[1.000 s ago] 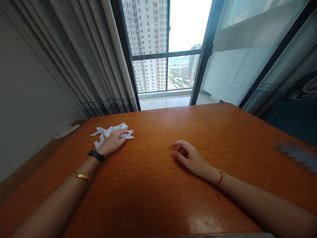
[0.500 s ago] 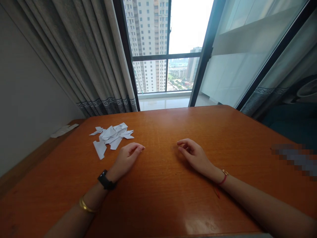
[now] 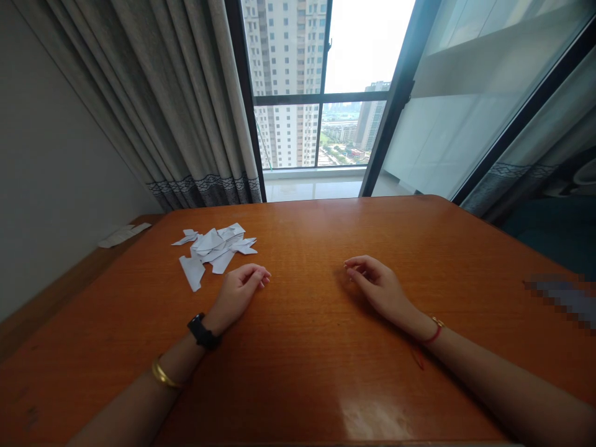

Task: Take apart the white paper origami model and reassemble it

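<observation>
My left hand rests on the wooden table, thumb against the curled fingers, with nothing seen in it. Just beyond it lies a loose pile of white paper pieces, folded or cut into angular shapes, and the hand stays apart from them. To the right, my right hand is held low over the table, fingers loosely bent and a small gap between thumb and fingertips. It holds nothing. A black watch and a gold bangle are on my left arm; a red cord bracelet circles my right wrist.
The glossy brown table reaches to a glass door and window. A grey curtain hangs behind its far left edge. A flat pale item lies by the left wall. A blurred, pixelated object is at the right.
The view has shifted slightly. My right hand has moved a little to the right, its thumb now nearer the fingertips. My left hand stays almost in place, and the paper pile is unchanged.
</observation>
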A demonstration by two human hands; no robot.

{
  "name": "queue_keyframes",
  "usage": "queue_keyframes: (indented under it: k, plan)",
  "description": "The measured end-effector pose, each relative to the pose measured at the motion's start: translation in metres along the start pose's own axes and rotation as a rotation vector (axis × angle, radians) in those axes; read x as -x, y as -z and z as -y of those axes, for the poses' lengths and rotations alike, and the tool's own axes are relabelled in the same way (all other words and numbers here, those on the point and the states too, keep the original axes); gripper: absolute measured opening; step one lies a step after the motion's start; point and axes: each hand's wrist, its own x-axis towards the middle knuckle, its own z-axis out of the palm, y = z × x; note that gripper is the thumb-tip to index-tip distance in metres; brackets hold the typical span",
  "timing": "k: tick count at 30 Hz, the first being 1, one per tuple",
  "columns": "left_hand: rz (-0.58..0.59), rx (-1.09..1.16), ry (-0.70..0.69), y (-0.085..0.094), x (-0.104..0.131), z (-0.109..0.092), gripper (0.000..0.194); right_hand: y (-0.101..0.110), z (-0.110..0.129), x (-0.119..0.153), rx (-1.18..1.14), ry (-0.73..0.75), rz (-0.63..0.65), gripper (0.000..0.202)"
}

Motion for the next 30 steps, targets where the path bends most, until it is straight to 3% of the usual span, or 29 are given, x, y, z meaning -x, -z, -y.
queue_keyframes:
  k: [12,30]
  plan:
    - [-0.024,0.058,0.093,0.001,-0.006,0.011,0.035,0.003,-0.01,-0.007,-0.191,-0.115,-0.055,0.025]
    - [-0.003,0.058,0.09,0.001,-0.007,0.016,0.034,0.0,-0.008,-0.005,-0.191,-0.129,-0.04,0.023]
